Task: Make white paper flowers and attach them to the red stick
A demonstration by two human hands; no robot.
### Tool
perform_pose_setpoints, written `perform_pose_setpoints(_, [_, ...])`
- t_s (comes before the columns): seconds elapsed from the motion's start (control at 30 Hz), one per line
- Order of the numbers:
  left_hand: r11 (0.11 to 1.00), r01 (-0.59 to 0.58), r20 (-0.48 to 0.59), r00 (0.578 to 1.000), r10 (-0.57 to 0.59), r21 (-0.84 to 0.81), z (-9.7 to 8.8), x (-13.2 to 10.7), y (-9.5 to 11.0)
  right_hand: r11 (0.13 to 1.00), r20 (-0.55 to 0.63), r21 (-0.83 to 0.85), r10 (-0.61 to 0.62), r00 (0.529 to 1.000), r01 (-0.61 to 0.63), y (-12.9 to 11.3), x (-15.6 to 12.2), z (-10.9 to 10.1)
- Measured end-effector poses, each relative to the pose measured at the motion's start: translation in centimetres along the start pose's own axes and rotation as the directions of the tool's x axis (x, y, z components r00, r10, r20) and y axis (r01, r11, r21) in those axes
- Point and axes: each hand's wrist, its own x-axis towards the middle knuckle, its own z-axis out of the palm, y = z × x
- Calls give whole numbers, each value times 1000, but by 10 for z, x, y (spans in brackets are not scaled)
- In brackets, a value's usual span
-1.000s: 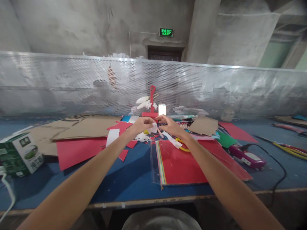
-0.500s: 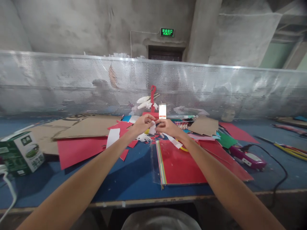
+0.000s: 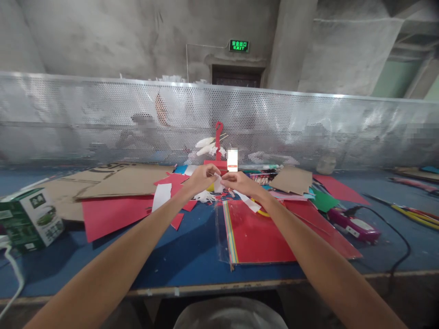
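Observation:
Between my two hands, near the back of the blue table, is a small piece of white paper [image 3: 218, 184]. My left hand [image 3: 204, 177] pinches its upper left edge. On the other side, the fingertips of my right hand [image 3: 239, 182] are closed on its right edge. Just beyond my hands stands a lit phone [image 3: 232, 160], with a red paper piece [image 3: 219, 141] upright beside it. White paper scraps with cut fringes [image 3: 205, 196] lie below my left hand. A white paper strip [image 3: 247, 201] rests under my right wrist.
Flat cardboard [image 3: 126, 180] and red paper [image 3: 116, 214] cover the left, near a green-and-white carton [image 3: 32, 219]. A pack of coloured paper [image 3: 260, 237] lies at front centre. To the right are a purple corded device [image 3: 355, 226] and yellow-handled tools [image 3: 411, 214]. A perforated metal screen [image 3: 291, 123] runs behind.
My right hand's fingers have shifted slightly left and closed more on the white paper. The paper has turned a little between my hands. Everything else is still.

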Motion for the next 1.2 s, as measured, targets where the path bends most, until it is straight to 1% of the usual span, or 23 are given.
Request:
perform_pose_setpoints(0.1, [999,15,-12,1000,-15,-35,0,0,4,999,54,-51,8,999,-5,1,-1,0])
perform_pose_setpoints(0.23, [996,35,-27,999,-37,-77,0,1,5,996,85,-84,27,996,-20,4,-1,0])
perform_pose_setpoints(0.37, [997,34,-43,998,-37,-70,-1,1,3,997,111,-59,49,993,-43,9,2,1])
perform_pose_setpoints(0.47, [997,31,-48,998,-34,-64,-1,1,2,996,131,-36,91,987,-87,10,3,1])
perform_pose_setpoints(0.57, [997,41,-37,998,-43,-62,-2,1,3,990,166,29,132,977,-138,8,1,1])
perform_pose_setpoints(0.63, [997,43,-15,999,-44,-60,-2,1,3,988,154,54,134,979,-143,7,1,1])
perform_pose_setpoints(0.8, [998,29,24,999,-28,-62,-2,0,1,999,17,18,37,999,-38,13,5,-2])
perform_pose_setpoints(0.87, [997,25,21,999,-24,-70,-2,0,1,1000,-3,5,25,1000,-25,15,5,-2])
perform_pose_setpoints(1.07, [997,38,9,999,-37,-74,-3,0,1,1000,72,-15,15,997,-14,9,3,-2])
perform_pose_setpoints(1.2, [998,22,16,1000,-21,-59,-3,0,2,999,69,7,41,997,-41,7,2,-1])
